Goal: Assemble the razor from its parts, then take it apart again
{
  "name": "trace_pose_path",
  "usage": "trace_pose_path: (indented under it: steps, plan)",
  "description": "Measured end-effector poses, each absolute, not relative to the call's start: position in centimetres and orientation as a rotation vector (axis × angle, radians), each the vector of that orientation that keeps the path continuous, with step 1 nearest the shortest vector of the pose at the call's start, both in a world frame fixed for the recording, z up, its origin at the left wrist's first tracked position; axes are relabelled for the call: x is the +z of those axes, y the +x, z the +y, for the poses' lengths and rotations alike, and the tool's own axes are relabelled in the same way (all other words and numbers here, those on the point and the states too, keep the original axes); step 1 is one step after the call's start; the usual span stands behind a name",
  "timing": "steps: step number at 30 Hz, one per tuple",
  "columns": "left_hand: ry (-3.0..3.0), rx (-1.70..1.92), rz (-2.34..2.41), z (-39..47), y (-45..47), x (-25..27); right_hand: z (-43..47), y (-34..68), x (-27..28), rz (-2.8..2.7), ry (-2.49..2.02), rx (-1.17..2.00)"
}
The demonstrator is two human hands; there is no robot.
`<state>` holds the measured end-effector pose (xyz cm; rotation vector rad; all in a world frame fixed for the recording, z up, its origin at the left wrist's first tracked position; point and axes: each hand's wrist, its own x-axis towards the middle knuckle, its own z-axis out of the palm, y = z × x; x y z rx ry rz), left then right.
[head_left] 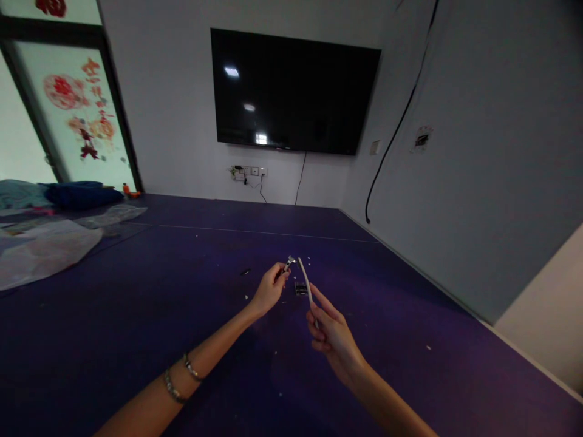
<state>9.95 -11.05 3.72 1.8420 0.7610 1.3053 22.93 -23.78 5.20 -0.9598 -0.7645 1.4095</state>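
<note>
A thin white strip [305,276] is pointing upward over the middle of a purple surface [182,340], its top leaning slightly left. The right hand [330,331] is gripping the strip's lower part between thumb and fingers. The left hand [272,285] is pinching a small metal tool [290,262], whose head is sitting right beside the strip's top; whether the two are touching, I cannot tell. Two bracelets [171,388] are circling the left forearm.

Between the hands, a small dark object [301,289] is lying on the surface, and a dark piece [245,272] is lying left of the left hand. White scraps [246,297] are lying scattered around. Farther left, a clear plastic sheet [54,249] is spreading out, with a blue cloth [84,195] lying behind it. On the wall [159,91] ahead, a black television [296,91] is hanging above some sockets [255,171]; a black cable [398,128] is dangling to the right.
</note>
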Motion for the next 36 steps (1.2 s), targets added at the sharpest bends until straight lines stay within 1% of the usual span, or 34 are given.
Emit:
trace_pose_path:
  steps: [20, 36]
  plan:
    - [1.810, 1.279, 0.717, -11.9, 10.2, 3.7, -24.1, 21.9, 5.4, -0.623, -0.852, 1.441]
    - [1.737, 1.259, 0.691, -12.5, 10.4, 4.3, -24.6, 21.0, 5.3, -0.605, -0.875, 1.445]
